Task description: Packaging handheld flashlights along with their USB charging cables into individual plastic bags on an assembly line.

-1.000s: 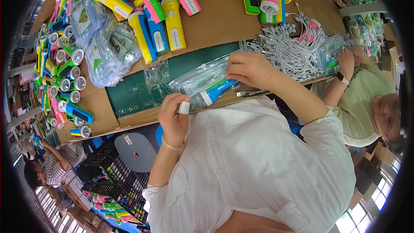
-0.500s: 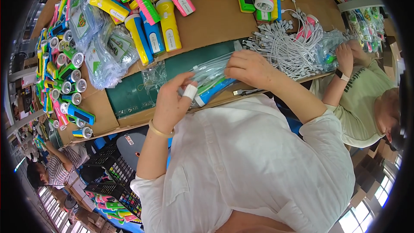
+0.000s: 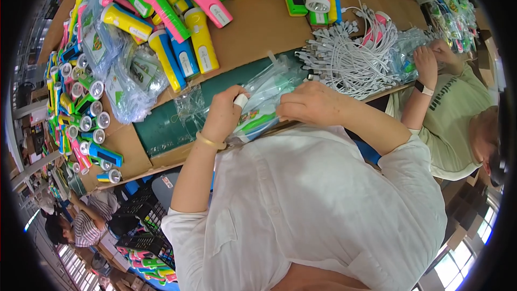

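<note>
A clear plastic bag is stretched between my two hands at the near edge of the table. My left hand grips its left side, a white wrap around one finger. On the other side my right hand pinches the bag with its fingers bent. Green and blue shapes show through or beneath the plastic; I cannot tell whether they are inside the bag. White charging cables lie in a tangled heap just beyond my right hand.
Several coloured flashlights lie across the cardboard-covered table, with more piled at the left. Plastic bags with printed cards are heaped at the left. To the right, a co-worker's hands handle clear bags. Black crates stand below the table.
The bag has opened out wider and its far end now rises higher. My left hand has turned, and my right hand has come lower. The blue flashlight beneath is now mostly behind plastic.
</note>
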### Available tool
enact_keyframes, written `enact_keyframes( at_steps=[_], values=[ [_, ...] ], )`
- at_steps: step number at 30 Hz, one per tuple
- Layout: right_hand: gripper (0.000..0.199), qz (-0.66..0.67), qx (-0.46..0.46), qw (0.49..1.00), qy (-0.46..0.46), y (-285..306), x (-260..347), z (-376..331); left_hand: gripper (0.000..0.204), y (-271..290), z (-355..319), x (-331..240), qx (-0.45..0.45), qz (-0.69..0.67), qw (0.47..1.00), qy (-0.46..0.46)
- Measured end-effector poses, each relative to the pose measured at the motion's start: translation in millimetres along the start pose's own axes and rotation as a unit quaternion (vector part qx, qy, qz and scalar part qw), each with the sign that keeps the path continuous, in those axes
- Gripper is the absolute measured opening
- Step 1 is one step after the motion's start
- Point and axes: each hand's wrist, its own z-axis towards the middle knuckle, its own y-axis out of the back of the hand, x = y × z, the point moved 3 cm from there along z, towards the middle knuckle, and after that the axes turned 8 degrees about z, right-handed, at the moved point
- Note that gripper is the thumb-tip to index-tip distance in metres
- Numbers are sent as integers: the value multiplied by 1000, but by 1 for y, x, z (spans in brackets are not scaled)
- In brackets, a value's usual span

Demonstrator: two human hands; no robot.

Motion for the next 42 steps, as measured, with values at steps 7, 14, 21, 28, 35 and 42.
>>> enact_keyframes(
  at_steps=[7, 14, 21, 28, 35, 42],
  values=[
    [16, 221, -106, 960, -134, 66, 5, -8, 16, 5, -1, 34, 3, 41, 999, -7],
    [17, 35, -466, 845, -260, 273, -101, -56, 10, -10, -2, 13, -62, 65, 994, -58],
    [48, -60, -721, 601, -340, 434, -134, -127, 14, -15, -6, 20, -78, 0, 997, -16],
    [22, 86, -314, 910, -256, 136, -79, 11, 15, -12, -22, 3, -113, 21, 993, -20],
    [22, -30, -40, 995, -85, -16, -27, 34, 15, -9, -25, -24, -143, -6, 988, -60],
    [10, -80, -37, 991, -101, -13, -39, 23, 15, 17, -54, -11, -172, 44, 982, -65]
  ],
)
